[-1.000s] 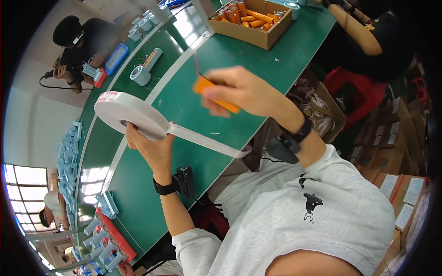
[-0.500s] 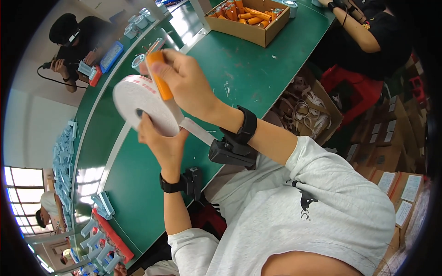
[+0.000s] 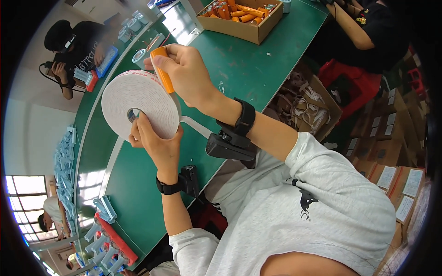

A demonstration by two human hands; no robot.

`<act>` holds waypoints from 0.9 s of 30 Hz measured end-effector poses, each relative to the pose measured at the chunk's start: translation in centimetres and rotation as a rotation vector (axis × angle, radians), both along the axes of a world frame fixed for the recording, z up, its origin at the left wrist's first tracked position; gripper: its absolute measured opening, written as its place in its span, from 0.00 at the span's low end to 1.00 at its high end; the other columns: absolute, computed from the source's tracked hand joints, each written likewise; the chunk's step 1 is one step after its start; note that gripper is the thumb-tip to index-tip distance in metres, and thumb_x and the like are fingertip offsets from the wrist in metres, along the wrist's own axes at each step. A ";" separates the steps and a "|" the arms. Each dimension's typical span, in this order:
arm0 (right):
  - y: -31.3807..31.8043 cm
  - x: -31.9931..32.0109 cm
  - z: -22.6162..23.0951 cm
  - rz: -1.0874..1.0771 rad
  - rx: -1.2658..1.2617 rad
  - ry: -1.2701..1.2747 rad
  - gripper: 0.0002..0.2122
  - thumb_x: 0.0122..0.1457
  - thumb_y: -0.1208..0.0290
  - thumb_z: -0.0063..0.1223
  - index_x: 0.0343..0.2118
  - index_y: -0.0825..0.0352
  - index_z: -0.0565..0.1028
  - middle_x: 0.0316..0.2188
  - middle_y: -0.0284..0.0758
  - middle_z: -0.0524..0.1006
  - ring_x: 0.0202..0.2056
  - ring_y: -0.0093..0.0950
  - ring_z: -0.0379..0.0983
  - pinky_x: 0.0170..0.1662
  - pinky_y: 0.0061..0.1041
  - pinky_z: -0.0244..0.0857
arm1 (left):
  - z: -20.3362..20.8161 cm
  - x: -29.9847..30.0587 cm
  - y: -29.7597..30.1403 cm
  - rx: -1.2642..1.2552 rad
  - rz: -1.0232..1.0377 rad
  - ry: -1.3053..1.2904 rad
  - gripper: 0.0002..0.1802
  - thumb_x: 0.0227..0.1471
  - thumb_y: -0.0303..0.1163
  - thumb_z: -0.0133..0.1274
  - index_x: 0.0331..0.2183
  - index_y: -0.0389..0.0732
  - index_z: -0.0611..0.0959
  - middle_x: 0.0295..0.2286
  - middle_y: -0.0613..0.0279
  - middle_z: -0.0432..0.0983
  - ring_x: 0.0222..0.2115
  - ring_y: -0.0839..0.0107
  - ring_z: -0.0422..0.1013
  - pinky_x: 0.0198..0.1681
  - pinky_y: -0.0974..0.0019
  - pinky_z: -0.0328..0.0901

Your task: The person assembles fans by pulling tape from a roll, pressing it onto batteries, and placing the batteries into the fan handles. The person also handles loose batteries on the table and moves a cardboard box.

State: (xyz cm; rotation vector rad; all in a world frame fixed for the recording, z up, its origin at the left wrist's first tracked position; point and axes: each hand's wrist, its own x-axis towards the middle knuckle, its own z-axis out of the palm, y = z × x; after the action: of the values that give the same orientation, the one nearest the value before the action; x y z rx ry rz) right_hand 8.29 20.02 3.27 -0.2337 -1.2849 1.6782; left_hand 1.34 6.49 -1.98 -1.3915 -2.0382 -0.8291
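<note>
A large roll of white double-sided tape [image 3: 133,94] with red marks on its rim is gripped by my left hand [image 3: 156,145]. Its fingers reach into the core, and the hand is closed on the roll's lower side. In my right hand [image 3: 189,76] is an orange cylinder [image 3: 163,69], pinched between thumb and fingers. It lies against the roll's upper right rim. A loose strip of tape [image 3: 198,126] trails from the roll toward the table's near edge. My right fingertips are partly hidden behind the cylinder.
A cardboard box [image 3: 258,33] of orange cylinders stands at the back of the green table [image 3: 239,69]. Off its right edge is a carton of tape scraps [image 3: 304,103]. Light-blue parts [image 3: 64,170] are heaped at left, more by a red tray [image 3: 115,239]. Co-workers sit across and at right.
The roll has turned so its flat white face shows more fully. My right hand and the orange cylinder stay at the rim, slightly shifted. The whole view has moved a little.
</note>
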 end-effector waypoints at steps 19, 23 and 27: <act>4.7 3.9 -1.0 0.730 -0.486 0.588 0.18 0.62 0.66 0.32 0.49 0.74 0.60 0.52 0.48 0.60 0.55 0.42 0.56 0.59 0.38 0.50 | -0.7 -2.1 -1.9 -0.499 -0.240 -0.204 0.44 0.26 0.27 0.62 0.50 0.33 0.64 0.45 0.46 0.63 0.51 0.54 0.56 0.54 0.58 0.48; 1.9 4.8 -1.3 0.884 -0.638 0.628 0.18 0.63 0.66 0.27 0.50 0.75 0.58 0.54 0.49 0.57 0.56 0.42 0.54 0.59 0.38 0.50 | 2.8 0.3 -1.6 -0.301 -0.417 -0.224 0.41 0.29 0.27 0.63 0.49 0.36 0.67 0.47 0.49 0.63 0.51 0.55 0.55 0.52 0.59 0.54; 0.9 5.3 -2.2 1.029 -0.834 0.775 0.18 0.62 0.66 0.31 0.50 0.74 0.58 0.55 0.49 0.56 0.56 0.42 0.54 0.58 0.38 0.52 | 3.6 1.5 -0.7 -0.140 -0.478 -0.397 0.39 0.29 0.28 0.64 0.48 0.38 0.69 0.47 0.52 0.64 0.51 0.56 0.56 0.50 0.59 0.57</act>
State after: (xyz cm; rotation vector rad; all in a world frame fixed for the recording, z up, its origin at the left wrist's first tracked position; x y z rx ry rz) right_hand 13.63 20.89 1.07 0.6653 0.0161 2.7038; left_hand 2.80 5.76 1.57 -1.9669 -2.1039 -1.2673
